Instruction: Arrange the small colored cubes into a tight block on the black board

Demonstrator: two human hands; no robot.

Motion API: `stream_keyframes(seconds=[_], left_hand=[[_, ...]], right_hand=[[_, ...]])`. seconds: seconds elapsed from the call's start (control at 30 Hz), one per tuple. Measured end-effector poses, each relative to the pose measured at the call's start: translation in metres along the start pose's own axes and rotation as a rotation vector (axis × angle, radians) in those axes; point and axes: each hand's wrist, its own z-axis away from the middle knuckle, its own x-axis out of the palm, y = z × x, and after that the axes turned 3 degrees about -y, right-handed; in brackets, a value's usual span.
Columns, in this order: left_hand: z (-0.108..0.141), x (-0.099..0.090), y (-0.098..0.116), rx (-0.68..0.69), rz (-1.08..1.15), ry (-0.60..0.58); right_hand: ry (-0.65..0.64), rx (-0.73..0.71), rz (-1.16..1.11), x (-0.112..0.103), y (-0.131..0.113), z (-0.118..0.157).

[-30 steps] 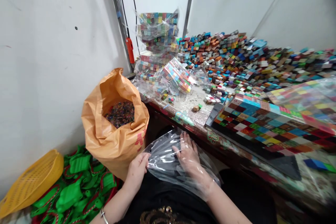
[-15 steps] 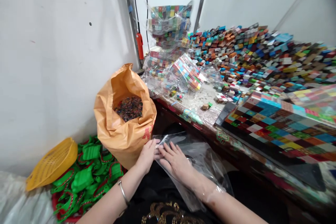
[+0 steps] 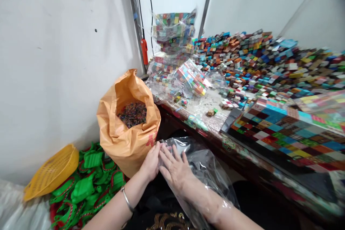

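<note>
At the lap, my left hand (image 3: pixel 151 161) has its fingers closed on the edge of a clear plastic bag (image 3: pixel 208 163). My right hand (image 3: pixel 176 174) lies stretched out with fingers apart against the same bag, its fingertips close to the left hand. Plastic also shows along the right forearm; whether that hand is inside the bag or on top of it, I cannot tell. Just beyond the hands stands an open orange sack (image 3: pixel 128 147), holding many small dark multicoloured pieces (image 3: pixel 132 115).
On the table (image 3: pixel 198 109) right of the sack are clear-bagged patterned blocks (image 3: pixel 191 77), a large heap of colourful small blocks (image 3: pixel 258 61) and a big mosaic block stack (image 3: pixel 285 129). Lower left, a yellow basket (image 3: pixel 51 172) rests by green plastic parts (image 3: pixel 83 187).
The right hand's fingers have shifted slightly left along the bag. The left hand keeps hold of the bag's edge. The table items appear slightly lower in the picture.
</note>
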Motion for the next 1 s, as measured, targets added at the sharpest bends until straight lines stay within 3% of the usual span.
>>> stream_keyframes(seconds=[0.13, 0.4, 0.67, 0.83, 1.0], left_hand=[[-0.001, -0.005, -0.001, 0.032, -0.028, 0.000], [-0.004, -0.016, 0.003, 0.117, -0.153, 0.147], [-0.009, -0.020, 0.008, 0.134, -0.260, 0.168], [-0.018, -0.031, -0.002, 0.103, -0.315, 0.211], [-0.018, -0.024, -0.011, 0.053, -0.375, 0.236]], right_hand=[[0.019, 0.012, 0.023, 0.001, 0.003, 0.001], [-0.024, 0.045, -0.038, -0.004, 0.007, 0.003], [-0.050, 0.068, -0.071, -0.001, 0.014, 0.007], [-0.057, 0.040, -0.119, 0.010, 0.020, 0.005], [-0.051, 0.043, -0.152, 0.013, 0.024, 0.006]])
